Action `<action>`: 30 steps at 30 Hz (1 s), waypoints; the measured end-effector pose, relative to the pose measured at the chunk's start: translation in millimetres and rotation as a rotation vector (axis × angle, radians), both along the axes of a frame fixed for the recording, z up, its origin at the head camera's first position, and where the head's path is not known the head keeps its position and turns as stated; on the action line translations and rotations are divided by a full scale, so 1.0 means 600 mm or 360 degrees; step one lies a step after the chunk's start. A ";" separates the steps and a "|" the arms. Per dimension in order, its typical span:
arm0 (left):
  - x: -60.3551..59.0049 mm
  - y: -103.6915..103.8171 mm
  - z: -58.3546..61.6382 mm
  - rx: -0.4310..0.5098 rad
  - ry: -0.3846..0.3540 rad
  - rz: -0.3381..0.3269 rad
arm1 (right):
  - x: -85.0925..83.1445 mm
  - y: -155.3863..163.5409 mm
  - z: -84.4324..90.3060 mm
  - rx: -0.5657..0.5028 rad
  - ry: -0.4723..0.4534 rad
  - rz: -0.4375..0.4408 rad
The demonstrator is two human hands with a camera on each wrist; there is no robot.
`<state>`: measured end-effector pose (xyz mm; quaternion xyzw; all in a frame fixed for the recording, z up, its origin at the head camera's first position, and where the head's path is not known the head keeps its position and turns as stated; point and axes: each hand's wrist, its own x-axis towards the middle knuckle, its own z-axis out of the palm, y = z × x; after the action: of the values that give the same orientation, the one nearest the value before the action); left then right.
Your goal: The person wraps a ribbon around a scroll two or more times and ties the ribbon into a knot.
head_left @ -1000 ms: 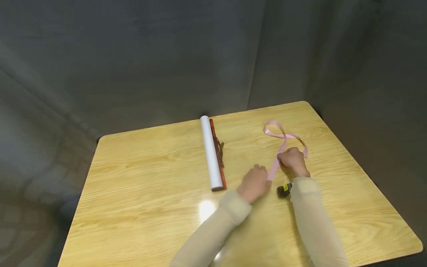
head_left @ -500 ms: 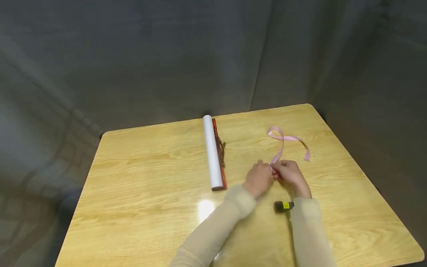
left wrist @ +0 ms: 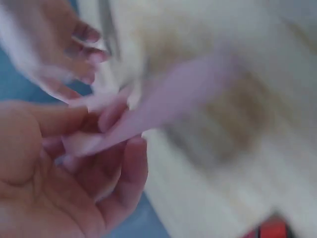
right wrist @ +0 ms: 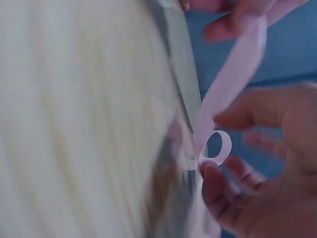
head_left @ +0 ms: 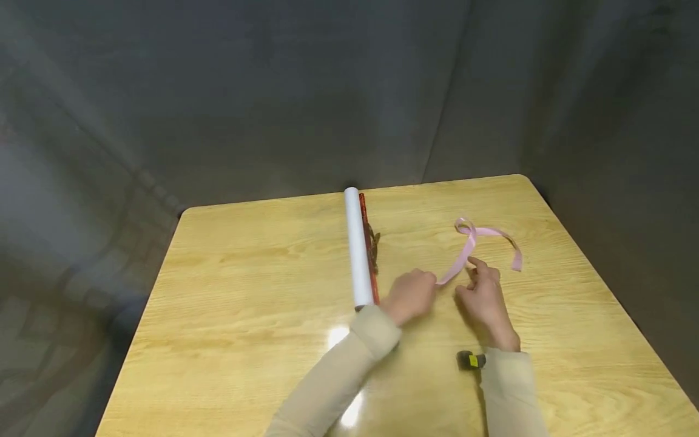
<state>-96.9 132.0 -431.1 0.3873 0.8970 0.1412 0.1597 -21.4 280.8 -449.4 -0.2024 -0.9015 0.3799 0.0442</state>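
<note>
One end of the pink ribbon (head_left: 463, 258) is pinched by the left hand (head_left: 411, 295), its length running up-right across the bench (head_left: 246, 291), while the right hand (head_left: 483, 297) is held loose-fingered just beside it.

A light wooden worktop (head_left: 246, 315) with rounded corners carries everything, its grain running crosswise and a bright glare spot near its front middle. A white paper roll (head_left: 357, 246) lies on it, running from the far edge toward the front, roughly at the middle. Touching the roll along its right side lies a thin red rod (head_left: 371, 258), and a small brown tangle (head_left: 374, 241) sits against that rod about halfway along the roll. Behind the roll and around the worktop hangs a grey fabric backdrop (head_left: 273, 97), creased and folded at the corner.
</note>
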 end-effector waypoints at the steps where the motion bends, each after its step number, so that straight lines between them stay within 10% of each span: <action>1: -0.001 -0.008 0.007 0.0018 -0.0056 -0.0009 | 0.001 -0.001 -0.001 0.0090 0.0076 0.0056; 6: -0.006 -0.054 0.025 0.0107 -0.0097 -0.0080 | -0.006 -0.018 -0.001 0.0472 0.0390 0.0372; 13: -0.006 -0.124 0.037 0.0303 -0.0104 -0.0166 | -0.006 -0.028 0.027 0.0438 0.0207 0.0592; 22: -0.003 -0.259 0.040 0.0633 -0.0676 -0.0013 | 0.021 -0.029 0.033 0.0380 -0.0041 0.0880; 30: -0.011 -0.393 0.033 0.0556 -0.0972 0.0087 | 0.045 -0.028 0.031 0.0403 0.0025 0.1046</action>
<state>-103.6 -104.0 -411.0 0.3246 0.7801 0.4060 0.3482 5.8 264.2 -430.8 0.1086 -0.9581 0.2605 -0.0489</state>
